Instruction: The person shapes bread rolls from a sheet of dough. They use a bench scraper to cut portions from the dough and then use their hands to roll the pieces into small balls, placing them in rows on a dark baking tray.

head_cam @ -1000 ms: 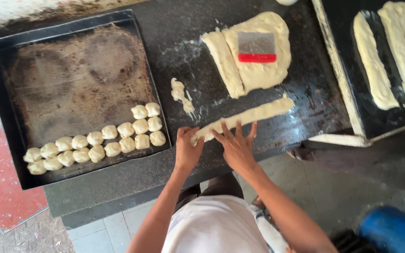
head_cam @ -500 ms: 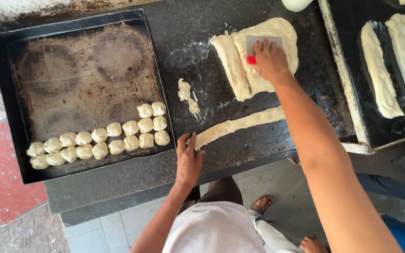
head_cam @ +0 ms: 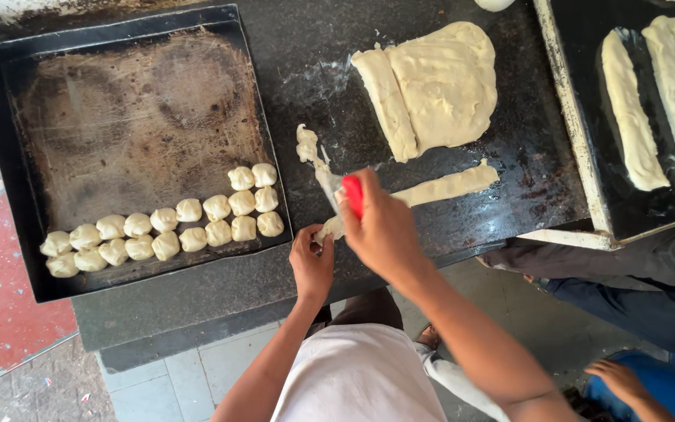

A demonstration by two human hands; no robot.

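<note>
My right hand (head_cam: 384,227) grips a metal dough scraper with a red handle (head_cam: 351,193), its blade set down near the left end of a long dough rope (head_cam: 447,186) on the dark counter. My left hand (head_cam: 312,262) pinches that rope's left end (head_cam: 328,230) at the counter's front edge. A large flattened dough slab (head_cam: 439,90) lies farther back. Several small cut dough pieces (head_cam: 166,234) sit in two rows at the front of a black baking tray (head_cam: 9,141) on the left.
A small dough scrap (head_cam: 307,146) lies between tray and slab. On the right a second dark tray (head_cam: 580,156) holds long dough strips (head_cam: 630,117). Another person's legs (head_cam: 626,273) and hand (head_cam: 623,380) are at lower right. Tiled floor below.
My right hand lifted the red-handled scraper off the dough slab and brought it down to the rope's left end. My left hand stayed at that end.
</note>
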